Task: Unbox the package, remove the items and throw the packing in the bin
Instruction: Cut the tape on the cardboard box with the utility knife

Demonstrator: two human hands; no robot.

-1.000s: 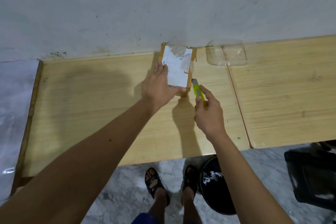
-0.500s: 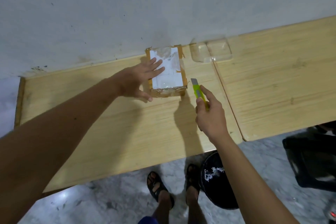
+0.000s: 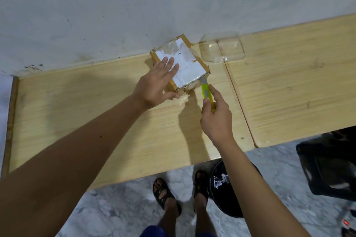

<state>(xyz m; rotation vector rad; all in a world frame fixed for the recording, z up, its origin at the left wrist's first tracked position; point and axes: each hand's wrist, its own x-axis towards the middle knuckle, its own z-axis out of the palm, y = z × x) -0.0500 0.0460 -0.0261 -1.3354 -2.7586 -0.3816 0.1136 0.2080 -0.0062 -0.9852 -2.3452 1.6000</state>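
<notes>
1. A small brown cardboard box with a white paper label and shiny clear tape (image 3: 182,64) sits on the light wooden worktop (image 3: 96,113), near the grey wall (image 3: 134,5).
2. The left hand (image 3: 157,82) lies flat on top of the box. Its fingers are spread out straight, and the thumb touches the near side of the box.
3. The right hand (image 3: 216,119) has its grip curled tight around a yellow-green box cutter (image 3: 206,92).
4. The tip of the cutter touches the near right corner of the box.
5. A clear plastic tray (image 3: 223,51) lies on the worktop just to the right of the box.
6. A round black bin (image 3: 223,188) stands on the grey marble floor (image 3: 119,208), beside the person's feet in black sandals (image 3: 163,196).
</notes>
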